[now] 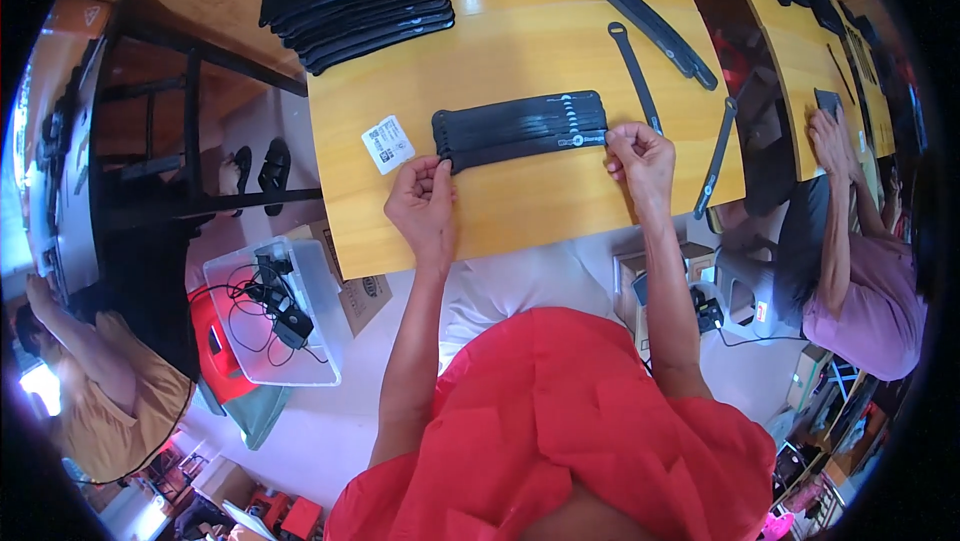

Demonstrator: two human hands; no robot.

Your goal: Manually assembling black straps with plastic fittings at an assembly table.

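A flat black set of straps, laid side by side with white print at the right end, lies on the wooden table. The thumb and fingers of my left hand pinch its lower left corner. At the opposite end, my right hand pinches the lower right corner. A white printed label lies on the tabletop just left of the set. To the right are a loose black strap with a looped end and another short black strap.
A tall stack of black strap sets stands at the table's far left. More straps lie at the far right. Below left, a clear plastic bin holds black cables. Co-workers sit on both sides; one's hand rests on the right-hand table.
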